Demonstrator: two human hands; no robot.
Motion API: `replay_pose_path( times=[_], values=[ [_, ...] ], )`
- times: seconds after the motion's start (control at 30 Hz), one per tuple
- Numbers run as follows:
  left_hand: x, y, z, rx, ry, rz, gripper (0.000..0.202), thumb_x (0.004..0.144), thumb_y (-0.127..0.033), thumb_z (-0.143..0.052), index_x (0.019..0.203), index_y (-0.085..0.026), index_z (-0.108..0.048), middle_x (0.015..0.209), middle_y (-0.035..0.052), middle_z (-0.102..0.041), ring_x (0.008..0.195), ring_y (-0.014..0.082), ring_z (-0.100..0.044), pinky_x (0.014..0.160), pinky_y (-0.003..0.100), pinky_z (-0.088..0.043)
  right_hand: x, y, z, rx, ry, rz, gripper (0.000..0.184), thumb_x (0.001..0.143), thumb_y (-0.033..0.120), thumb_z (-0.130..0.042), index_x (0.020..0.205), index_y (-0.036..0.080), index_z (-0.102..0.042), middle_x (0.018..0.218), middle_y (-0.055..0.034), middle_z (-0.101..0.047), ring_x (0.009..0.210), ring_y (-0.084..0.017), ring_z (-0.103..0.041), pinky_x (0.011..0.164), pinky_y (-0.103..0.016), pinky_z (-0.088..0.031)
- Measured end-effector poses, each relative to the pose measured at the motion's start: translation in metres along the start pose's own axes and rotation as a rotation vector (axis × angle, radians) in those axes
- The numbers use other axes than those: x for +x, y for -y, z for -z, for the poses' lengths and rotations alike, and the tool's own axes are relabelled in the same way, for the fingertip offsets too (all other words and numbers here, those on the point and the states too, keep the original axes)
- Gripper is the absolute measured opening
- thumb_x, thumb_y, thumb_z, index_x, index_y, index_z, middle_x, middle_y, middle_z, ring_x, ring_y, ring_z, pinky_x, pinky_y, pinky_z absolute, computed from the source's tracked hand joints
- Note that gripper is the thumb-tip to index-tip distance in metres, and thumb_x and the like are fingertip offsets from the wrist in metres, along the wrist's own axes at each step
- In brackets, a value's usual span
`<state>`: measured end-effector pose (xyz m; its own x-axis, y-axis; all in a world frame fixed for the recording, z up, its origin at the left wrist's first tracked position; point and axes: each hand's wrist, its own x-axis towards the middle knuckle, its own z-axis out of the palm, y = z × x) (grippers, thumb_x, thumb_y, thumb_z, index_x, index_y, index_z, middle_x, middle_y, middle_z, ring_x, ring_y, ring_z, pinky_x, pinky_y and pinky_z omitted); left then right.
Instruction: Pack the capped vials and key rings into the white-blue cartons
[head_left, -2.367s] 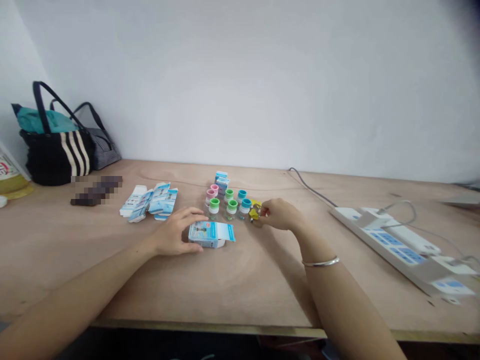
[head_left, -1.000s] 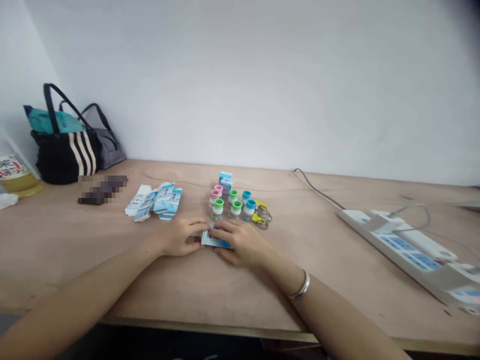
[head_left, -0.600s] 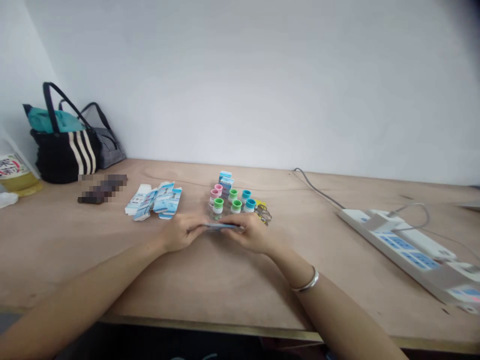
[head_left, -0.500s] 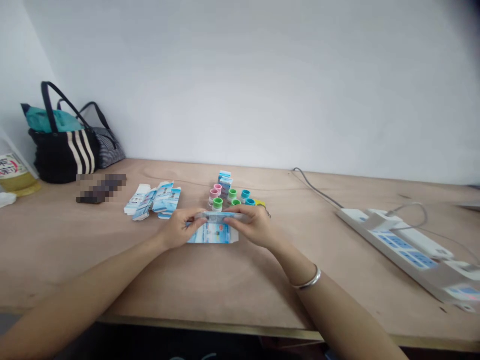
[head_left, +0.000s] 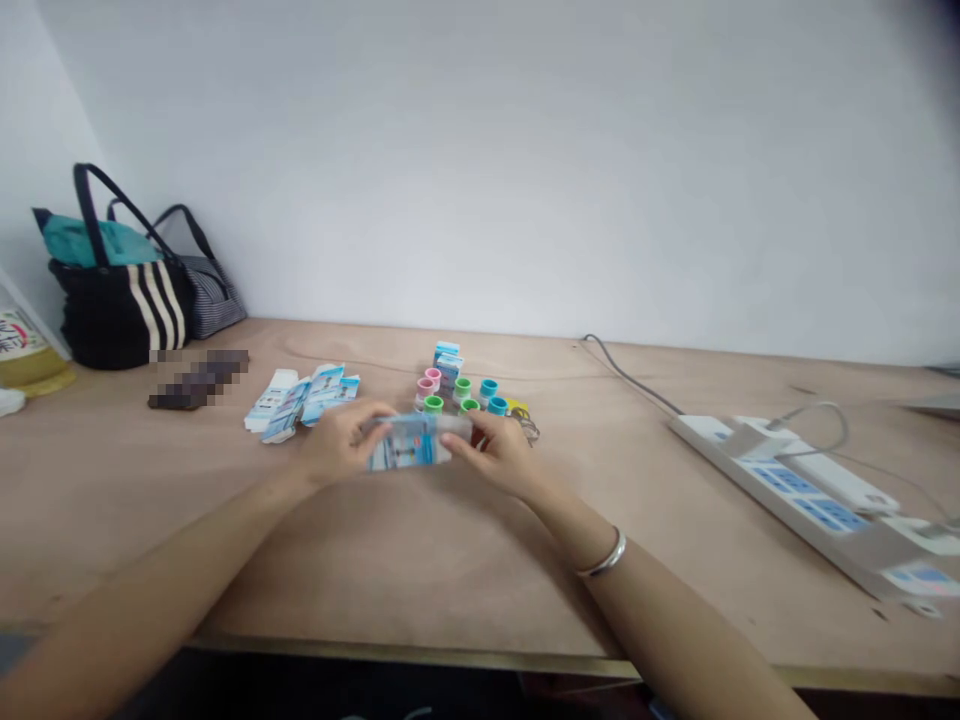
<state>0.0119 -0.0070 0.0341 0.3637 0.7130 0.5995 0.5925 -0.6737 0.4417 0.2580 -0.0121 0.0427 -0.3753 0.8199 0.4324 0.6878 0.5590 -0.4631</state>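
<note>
As the left hand (head_left: 349, 440) and right hand (head_left: 496, 455) pinch opposite ends of a blue-and-white carton (head_left: 405, 445) in a narrow grip above the desk (head_left: 412, 570), the step, though blurred, looks like shaping it, the next move calling for a light touch. Small bottles (head_left: 433, 405) stand beyond, before a pale wall (head_left: 525, 170).

Right grip (head_left: 499, 452): left the keys (head_left: 517, 406), which it was touching at first; now on the box's (head_left: 409, 450) right end, thumb on the near face.
Left grip (head_left: 345, 437): up from beside the desk (head_left: 420, 570); now overlaps the near corner of the cartons (head_left: 285, 405) behind it.
Box: first lying flat inside the left grip, later edge-on; now lifted between both grips, printed face showing, slightly slanted, blurred.
Front bottles (head_left: 433, 404): lower parts now hidden behind the box and right grip.
</note>
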Motion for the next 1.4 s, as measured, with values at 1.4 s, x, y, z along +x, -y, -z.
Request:
replay_pose_path(
  times=[1.4],
  values=[
    [-0.010,0.039,-0.036,0.278,0.118,0.013,0.043,0.077,-0.032,-0.062,0.118,-0.020,-0.054,0.102,0.0082,-0.049,0.096,0.0238,-0.055,0.085,0.039,-0.049,0.041,-0.017,-0.053,0.098,-0.176,0.113,0.039,0.080,0.020,-0.054,0.118,0.016,-0.043,0.105,-0.0133,-0.056,0.093,-0.023,-0.056,0.078,-0.037,-0.048]
  ],
)
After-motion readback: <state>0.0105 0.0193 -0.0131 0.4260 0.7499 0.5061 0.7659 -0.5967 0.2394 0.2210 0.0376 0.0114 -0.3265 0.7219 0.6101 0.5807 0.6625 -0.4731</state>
